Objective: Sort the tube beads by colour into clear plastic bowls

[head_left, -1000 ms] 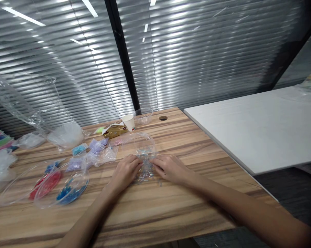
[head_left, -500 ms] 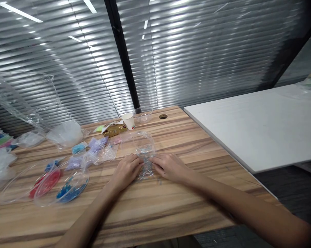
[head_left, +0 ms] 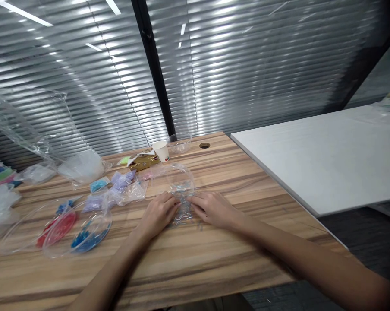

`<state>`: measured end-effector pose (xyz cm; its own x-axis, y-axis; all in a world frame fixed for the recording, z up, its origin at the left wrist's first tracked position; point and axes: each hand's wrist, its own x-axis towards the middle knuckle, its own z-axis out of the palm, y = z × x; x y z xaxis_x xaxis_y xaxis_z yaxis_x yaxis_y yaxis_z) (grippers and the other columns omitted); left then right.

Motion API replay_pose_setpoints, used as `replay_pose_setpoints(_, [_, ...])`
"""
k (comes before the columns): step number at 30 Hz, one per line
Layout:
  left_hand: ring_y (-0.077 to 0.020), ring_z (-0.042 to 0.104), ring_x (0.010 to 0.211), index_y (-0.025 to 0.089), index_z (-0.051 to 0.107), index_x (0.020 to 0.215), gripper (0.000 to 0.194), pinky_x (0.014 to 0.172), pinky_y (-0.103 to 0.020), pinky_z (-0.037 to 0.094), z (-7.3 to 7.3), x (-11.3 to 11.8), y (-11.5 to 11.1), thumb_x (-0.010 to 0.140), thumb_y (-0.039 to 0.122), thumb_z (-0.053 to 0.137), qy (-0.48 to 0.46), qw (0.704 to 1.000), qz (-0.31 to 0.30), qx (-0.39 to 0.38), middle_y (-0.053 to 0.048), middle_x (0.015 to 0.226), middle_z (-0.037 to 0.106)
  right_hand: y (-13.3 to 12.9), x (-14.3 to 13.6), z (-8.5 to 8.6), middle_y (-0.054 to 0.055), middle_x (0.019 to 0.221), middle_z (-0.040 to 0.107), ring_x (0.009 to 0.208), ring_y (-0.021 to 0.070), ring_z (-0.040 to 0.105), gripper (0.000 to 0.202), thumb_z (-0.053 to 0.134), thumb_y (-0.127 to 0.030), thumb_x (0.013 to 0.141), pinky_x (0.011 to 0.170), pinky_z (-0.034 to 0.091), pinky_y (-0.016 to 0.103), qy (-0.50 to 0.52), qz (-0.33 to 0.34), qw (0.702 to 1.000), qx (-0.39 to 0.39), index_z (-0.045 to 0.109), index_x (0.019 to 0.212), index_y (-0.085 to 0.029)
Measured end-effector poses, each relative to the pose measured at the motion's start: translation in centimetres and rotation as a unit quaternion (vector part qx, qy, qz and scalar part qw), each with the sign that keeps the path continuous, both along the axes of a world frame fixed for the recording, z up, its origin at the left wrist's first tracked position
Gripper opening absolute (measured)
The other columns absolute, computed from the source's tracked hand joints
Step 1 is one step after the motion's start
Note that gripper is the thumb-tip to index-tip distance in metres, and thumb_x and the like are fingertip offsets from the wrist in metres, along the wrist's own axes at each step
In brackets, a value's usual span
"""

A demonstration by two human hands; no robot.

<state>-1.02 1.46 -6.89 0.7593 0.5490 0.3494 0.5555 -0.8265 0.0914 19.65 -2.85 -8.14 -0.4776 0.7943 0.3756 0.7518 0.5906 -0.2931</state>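
Note:
My left hand (head_left: 161, 210) and my right hand (head_left: 214, 208) face each other over the wooden table, fingers curled and thumbs inward. Between them lies a small heap of thin, clear-to-bluish tube beads (head_left: 183, 213), with a few strays by my right hand. Both hands' fingertips are pressed together at the heap's edges; whether they pinch beads or a clear plastic bag is too small to tell. Just beyond the fingertips a clear plastic bowl (head_left: 181, 173) holds more of the pale beads, its open lid to the left.
To the left stand clear containers with blue beads (head_left: 89, 239) and red beads (head_left: 57, 227). Behind them lie small bags of purple beads (head_left: 122, 179) and a turquoise packet (head_left: 99, 185). A paper cup (head_left: 161, 151), a gold packet (head_left: 143, 161) and another clear bowl (head_left: 180, 143) are farther back.
Both hands stay in nearly the same place over the beads. The heap between them looks slightly shifted, and a few strays show near my right hand.

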Motion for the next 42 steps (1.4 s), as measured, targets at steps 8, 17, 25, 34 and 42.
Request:
replay_pose_setpoints(8, [-0.0140, 0.050, 0.080, 0.015, 0.058, 0.088, 0.019, 0.071, -0.025, 0.039, 0.11, 0.03, -0.12, 0.090, 0.024, 0.041, 0.006, 1.000, 0.004, 0.002, -0.004, 0.084, 0.056, -0.02, -0.06, 0.01, 0.006, 0.096, 0.064, 0.086, 0.0139, 0.057, 0.026, 0.041, -0.022, 0.088, 0.076, 0.039, 0.023, 0.004, -0.002, 1.000, 0.001, 0.058, 0.107, -0.018])
replay_pose_setpoints(17, [-0.0141, 0.050, 0.080, 0.015, 0.056, 0.087, 0.017, 0.070, -0.025, 0.039, 0.11, 0.01, -0.07, 0.089, 0.024, 0.042, 0.007, 1.000, 0.004, -0.005, -0.003, 0.084, 0.056, 0.01, -0.07, 0.07, 0.006, 0.095, 0.064, 0.085, 0.0134, 0.057, 0.025, 0.041, -0.023, 0.088, 0.076, 0.039, 0.023, 0.009, 0.003, 1.000, -0.002, 0.058, 0.106, -0.018])
replay_pose_setpoints(25, [-0.0142, 0.049, 0.080, 0.015, 0.056, 0.087, 0.016, 0.070, -0.025, 0.039, 0.11, 0.04, -0.16, 0.089, 0.024, 0.043, 0.005, 1.000, 0.003, -0.010, -0.004, 0.084, 0.056, -0.05, -0.03, 0.10, 0.006, 0.098, 0.063, 0.090, 0.0139, 0.056, 0.025, 0.043, -0.022, 0.087, 0.079, 0.040, 0.024, 0.014, 0.008, 1.000, -0.001, 0.058, 0.107, -0.018])
replay_pose_setpoints(34, [-0.0144, 0.049, 0.080, 0.015, 0.055, 0.087, 0.016, 0.071, -0.025, 0.039, 0.19, 0.06, -0.18, 0.089, 0.024, 0.042, 0.005, 1.000, 0.002, -0.014, -0.004, 0.084, 0.055, -0.13, -0.03, 0.29, 0.006, 0.100, 0.063, 0.090, 0.0141, 0.056, 0.026, 0.041, -0.021, 0.087, 0.079, 0.039, 0.024, 0.007, 0.009, 1.000, -0.008, 0.056, 0.109, -0.019])
replay_pose_setpoints(42, [-0.0148, 0.050, 0.082, 0.016, 0.056, 0.091, 0.019, 0.072, -0.025, 0.040, 0.33, 0.09, -0.25, 0.090, 0.025, 0.040, 0.012, 1.000, 0.005, -0.023, -0.005, 0.086, 0.056, -0.17, 0.01, 0.41, 0.007, 0.100, 0.062, 0.092, 0.0144, 0.056, 0.027, 0.041, -0.020, 0.087, 0.080, 0.039, 0.025, 0.003, 0.011, 1.000, -0.017, 0.056, 0.109, -0.018])
